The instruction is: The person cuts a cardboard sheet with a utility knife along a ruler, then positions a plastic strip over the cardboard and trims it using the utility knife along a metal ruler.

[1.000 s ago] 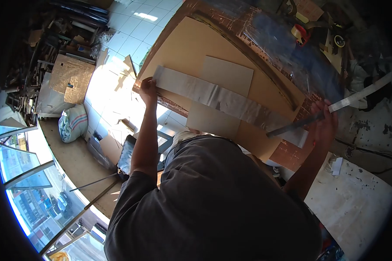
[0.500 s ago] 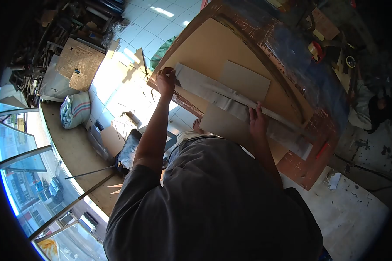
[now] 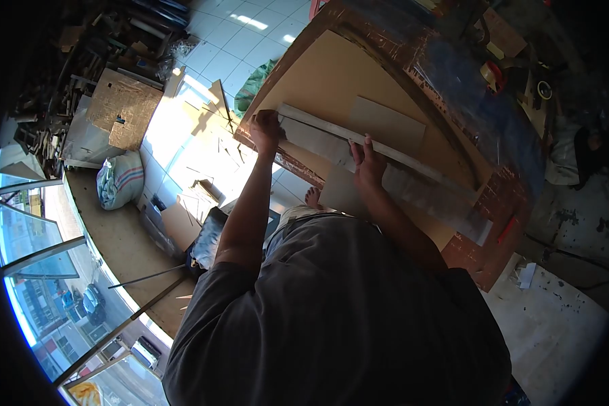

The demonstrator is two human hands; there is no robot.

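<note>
A long grey strip of thin sheet (image 3: 318, 143) lies slantwise across a brown board, with a paler band (image 3: 399, 158) running along its far edge. That band looks like a raised fold, though I cannot tell whether it is a separate piece. My left hand (image 3: 266, 128) is closed on the strip's left end. Farther along, my right hand (image 3: 369, 166) has its fingertips at the pale band's near edge, seemingly pinching it. Beneath the strip, a flat grey-brown panel (image 3: 345, 191) shows on the near side and another panel (image 3: 389, 124) on the far side.
The brown board (image 3: 325, 74) rests on a worn reddish table (image 3: 484, 260). A dark curved strip (image 3: 423, 95) arcs across the board. Tape rolls (image 3: 492, 76) lie at the right. On the left are a stuffed sack (image 3: 120, 179), scrap wood and windows.
My right hand has moved left along the strip, toward my left hand. The pale band now stands out along the strip's far edge up to the left end.
</note>
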